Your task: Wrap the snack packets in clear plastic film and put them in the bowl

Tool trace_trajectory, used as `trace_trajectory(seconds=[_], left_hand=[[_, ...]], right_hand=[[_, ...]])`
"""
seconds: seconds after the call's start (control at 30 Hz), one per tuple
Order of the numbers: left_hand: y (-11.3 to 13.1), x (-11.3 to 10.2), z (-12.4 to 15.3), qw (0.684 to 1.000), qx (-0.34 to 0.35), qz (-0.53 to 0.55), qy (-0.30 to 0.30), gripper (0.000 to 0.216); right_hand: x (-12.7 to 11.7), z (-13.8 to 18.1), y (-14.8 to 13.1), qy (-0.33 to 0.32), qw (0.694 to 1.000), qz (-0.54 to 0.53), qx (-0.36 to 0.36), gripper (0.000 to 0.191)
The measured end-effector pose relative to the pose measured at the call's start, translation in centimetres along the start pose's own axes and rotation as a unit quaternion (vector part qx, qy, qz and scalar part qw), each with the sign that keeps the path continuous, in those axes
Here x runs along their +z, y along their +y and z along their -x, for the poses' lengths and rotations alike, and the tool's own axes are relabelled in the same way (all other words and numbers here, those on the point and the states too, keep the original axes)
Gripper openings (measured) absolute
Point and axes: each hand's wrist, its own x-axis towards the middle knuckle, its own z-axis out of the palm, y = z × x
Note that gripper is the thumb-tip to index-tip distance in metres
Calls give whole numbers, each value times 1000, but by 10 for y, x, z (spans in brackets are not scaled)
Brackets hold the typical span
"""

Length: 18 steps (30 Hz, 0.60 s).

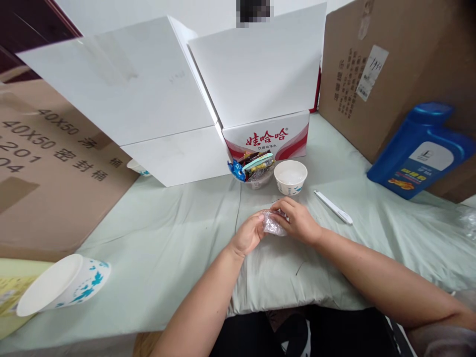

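My left hand (248, 233) and my right hand (297, 219) meet over the pale green cloth (167, 238), both pinched on a small clear crinkly plastic packet (272, 225). Just beyond my hands stands a white paper bowl (290, 177) with something white inside. To its left sits a container heaped with wrapped snacks (255, 167) in mixed colours. A white pen-like tool (333, 207) lies on the cloth right of my right hand.
A white carton with red printing (267, 136) stands open behind the bowls, its flaps raised. Brown cardboard boxes (48, 168) flank both sides. A blue jug (422, 151) leans at the right. A tipped paper bowl (61, 285) lies near left.
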Motion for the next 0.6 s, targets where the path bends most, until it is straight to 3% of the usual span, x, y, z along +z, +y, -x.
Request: trace_trajectory(seconds=[0.23, 0.33, 0.47, 0.6], left_hand=[[-6, -1, -3, 996, -6, -88, 21, 41], [-8, -3, -6, 995, -5, -83, 58, 40], [-4, -5, -7, 991, 21, -64, 115, 42], [-3, -5, -7, 986, 66, -87, 123, 40]], right_hand=[[3, -2, 7, -11, 997, -45, 64, 16], [3, -2, 7, -5, 992, -86, 96, 17], [5, 0, 3, -21, 993, -91, 77, 43], [10, 1, 3, -35, 992, -66, 98, 25]])
